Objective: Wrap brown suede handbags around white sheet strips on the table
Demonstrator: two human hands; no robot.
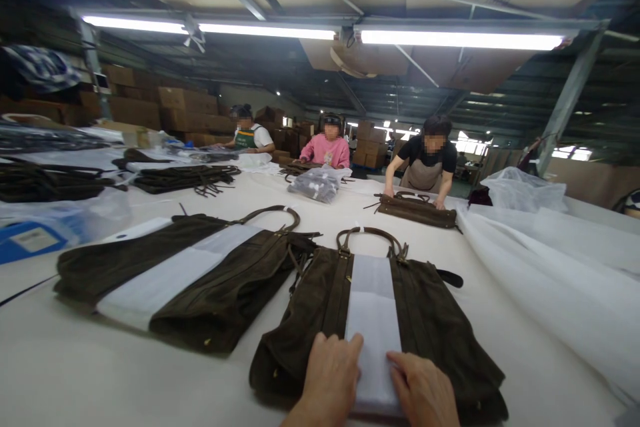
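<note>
A dark brown suede bag lies flat in front of me, handles pointing away. A white paper strip runs down its middle. My left hand rests flat on the bag's near end, fingertips touching the strip's left edge. My right hand lies on the strip's right edge and the suede. Both palms press down and grip nothing. To the left a second brown bag with its own white strip lies at an angle.
A white table carries stacks of brown bags at the far left and a bagged bundle. White wrapping sheets pile at the right. Three people work at the far side; one presses a brown bag.
</note>
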